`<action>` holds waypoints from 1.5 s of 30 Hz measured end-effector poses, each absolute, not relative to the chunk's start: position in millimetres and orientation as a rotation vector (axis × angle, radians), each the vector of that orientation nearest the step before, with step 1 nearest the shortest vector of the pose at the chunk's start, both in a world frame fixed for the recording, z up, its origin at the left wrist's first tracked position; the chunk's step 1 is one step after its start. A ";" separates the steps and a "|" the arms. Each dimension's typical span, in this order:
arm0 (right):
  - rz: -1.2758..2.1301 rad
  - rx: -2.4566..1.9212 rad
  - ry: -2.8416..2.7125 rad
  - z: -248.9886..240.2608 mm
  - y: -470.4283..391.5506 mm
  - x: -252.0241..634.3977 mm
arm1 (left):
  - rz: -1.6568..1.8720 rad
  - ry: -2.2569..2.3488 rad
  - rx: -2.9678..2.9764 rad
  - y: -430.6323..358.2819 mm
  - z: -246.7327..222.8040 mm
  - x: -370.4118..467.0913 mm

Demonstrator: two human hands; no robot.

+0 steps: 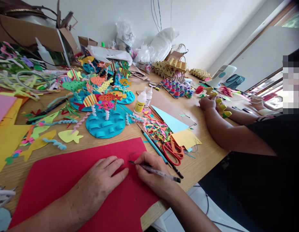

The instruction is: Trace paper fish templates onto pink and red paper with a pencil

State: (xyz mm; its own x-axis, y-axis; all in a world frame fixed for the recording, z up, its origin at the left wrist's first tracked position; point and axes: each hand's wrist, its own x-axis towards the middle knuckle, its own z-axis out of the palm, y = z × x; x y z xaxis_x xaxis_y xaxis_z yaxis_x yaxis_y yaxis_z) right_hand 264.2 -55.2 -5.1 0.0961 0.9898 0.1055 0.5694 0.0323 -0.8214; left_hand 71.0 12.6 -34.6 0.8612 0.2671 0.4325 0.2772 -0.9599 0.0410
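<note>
A large sheet of red paper [54,174] covers the near part of the table. My left hand [103,177] lies flat on it, fingers stretched toward the upper right. In my right hand [151,174] a pen [161,173] with a clear barrel is pinched, its tip touching the red sheet near the upper right corner. Faint dark lines show on the paper around the tip. Just beyond the sheet stands a round blue paper base [104,127] with curled strips and paper fish on pipe-cleaner stems.
Red-handled scissors [173,154], pencils [156,148] and paper scraps lie right of the sheet. Glue bottles [140,102] stand behind them. Yellow paper [6,129] and a yellow fish cutout [70,136] lie left. At right, a co-worker's hands [208,103] hold egg-carton pieces.
</note>
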 end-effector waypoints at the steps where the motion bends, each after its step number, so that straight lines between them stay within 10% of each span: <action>1: 0.711 -1.637 -1.564 -4.9 -55.2 264.1 | -0.690 -0.449 -3.006 12.2 -35.3 71.1; 45: 0.700 -1.594 -1.555 -6.3 -54.8 264.8 | -0.715 -0.417 -2.981 12.4 -32.7 72.0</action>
